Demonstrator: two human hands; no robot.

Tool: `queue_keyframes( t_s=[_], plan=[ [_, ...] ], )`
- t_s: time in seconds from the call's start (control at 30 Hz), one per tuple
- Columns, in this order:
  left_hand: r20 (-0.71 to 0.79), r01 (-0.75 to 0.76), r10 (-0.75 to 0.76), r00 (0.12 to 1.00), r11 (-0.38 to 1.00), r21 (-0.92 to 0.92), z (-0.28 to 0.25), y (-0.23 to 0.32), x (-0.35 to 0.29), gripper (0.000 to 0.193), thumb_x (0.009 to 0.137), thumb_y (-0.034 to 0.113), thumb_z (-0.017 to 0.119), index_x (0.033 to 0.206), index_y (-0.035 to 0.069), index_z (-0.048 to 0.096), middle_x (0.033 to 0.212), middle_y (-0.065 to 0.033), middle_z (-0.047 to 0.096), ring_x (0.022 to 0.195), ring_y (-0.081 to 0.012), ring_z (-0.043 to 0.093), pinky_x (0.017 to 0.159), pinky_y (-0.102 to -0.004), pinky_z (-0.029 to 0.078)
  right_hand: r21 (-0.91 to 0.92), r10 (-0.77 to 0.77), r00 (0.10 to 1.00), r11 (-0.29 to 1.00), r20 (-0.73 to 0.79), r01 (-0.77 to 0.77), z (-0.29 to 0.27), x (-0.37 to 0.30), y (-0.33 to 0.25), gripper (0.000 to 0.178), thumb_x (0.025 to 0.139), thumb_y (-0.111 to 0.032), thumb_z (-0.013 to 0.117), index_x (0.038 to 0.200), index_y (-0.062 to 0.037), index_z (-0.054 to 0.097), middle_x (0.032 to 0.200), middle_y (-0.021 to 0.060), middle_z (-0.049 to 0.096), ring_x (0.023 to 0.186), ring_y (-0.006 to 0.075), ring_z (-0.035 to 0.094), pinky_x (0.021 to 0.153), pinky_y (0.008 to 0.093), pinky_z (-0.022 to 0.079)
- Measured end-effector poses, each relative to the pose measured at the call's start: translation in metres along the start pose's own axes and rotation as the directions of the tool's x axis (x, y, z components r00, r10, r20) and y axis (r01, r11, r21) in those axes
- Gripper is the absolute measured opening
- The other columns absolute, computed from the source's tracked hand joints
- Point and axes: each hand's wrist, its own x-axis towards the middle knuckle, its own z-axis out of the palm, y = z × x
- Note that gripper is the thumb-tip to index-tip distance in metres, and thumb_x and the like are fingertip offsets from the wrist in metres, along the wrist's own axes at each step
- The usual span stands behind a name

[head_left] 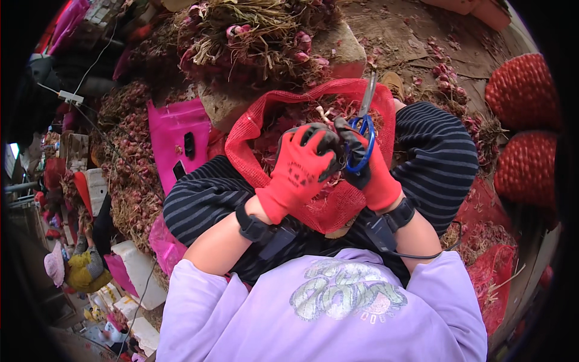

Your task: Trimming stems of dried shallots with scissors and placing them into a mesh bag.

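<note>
My left hand (300, 169), in a red glove with black fingertips, is closed over the mesh bag. A pale, dry stalk (324, 113) stands out above its fingers, apparently from a shallot hidden in the grip. My right hand (374, 175), in a matching glove, holds scissors (366, 99) by their blue handles, blades pointing away from me. Both hands are close together. Beneath them, a red mesh bag (244, 130) lies spread between my crossed legs, with reddish skins and trimmings inside.
Dried shallot bunches (253, 45) are heaped ahead, beside a stone block (341, 51). Filled red mesh sacks (523, 90) stand at right. On the left, a pink plastic sheet (172, 130) carries a dark phone-like object (189, 145); more shallots (129, 175) lie beyond. Another person (87, 265) is farther left.
</note>
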Motion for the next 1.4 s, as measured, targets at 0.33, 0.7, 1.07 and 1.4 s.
queue_keyframes(
  t_s=[0.33,0.7,1.07,1.4],
  plan=[
    [0.526,0.540,-0.355,0.773,-0.069,-0.839,0.008,-0.031,-0.010,0.050,0.078,-0.002,0.058,0.125,0.007,0.044,0.110,-0.0037,0.051,0.089,-0.0099,0.054,0.073,-0.0234,0.046,-0.499,-0.050,0.990,0.866,-0.134,-0.024,0.010,0.030,-0.007,0.024,0.084,-0.024,0.063,0.090,-0.0011,0.060,0.072,-0.0003,0.058,0.062,0.0077,0.054,0.055,0.0244,0.045],
    [0.554,0.299,-0.416,0.721,-0.535,-0.790,0.009,-0.042,-0.011,0.010,0.092,0.017,0.051,0.098,0.010,0.052,0.095,0.0008,0.052,0.084,-0.0073,0.051,0.069,-0.0213,0.046,-0.368,-0.105,0.987,0.928,-0.125,0.052,0.020,0.019,-0.022,0.018,0.082,-0.014,0.062,0.093,-0.0002,0.060,0.068,0.0001,0.058,0.059,0.0076,0.054,0.052,0.0227,0.044],
    [0.606,0.438,-0.303,0.735,-0.471,-0.766,0.003,-0.030,-0.004,0.025,0.092,0.022,0.049,0.111,0.005,0.049,0.094,-0.0037,0.055,0.077,-0.0102,0.054,0.062,-0.0202,0.046,-0.375,-0.141,0.978,0.907,0.154,0.190,-0.004,0.019,-0.013,0.028,0.078,-0.016,0.065,0.099,-0.0004,0.057,0.079,0.0033,0.058,0.064,0.0099,0.056,0.054,0.0230,0.045],
    [0.444,-0.175,-0.609,0.657,-0.697,-0.695,-0.022,-0.055,-0.006,0.015,0.091,0.026,0.053,0.087,0.012,0.059,0.078,0.0014,0.061,0.077,-0.0134,0.058,0.065,-0.0276,0.048,-0.979,-0.271,0.941,-0.042,0.201,0.197,0.021,0.006,-0.008,0.044,0.074,-0.039,0.066,0.099,-0.0051,0.055,0.091,0.0143,0.058,0.083,0.0329,0.058,0.070,0.0396,0.047]
  ],
)
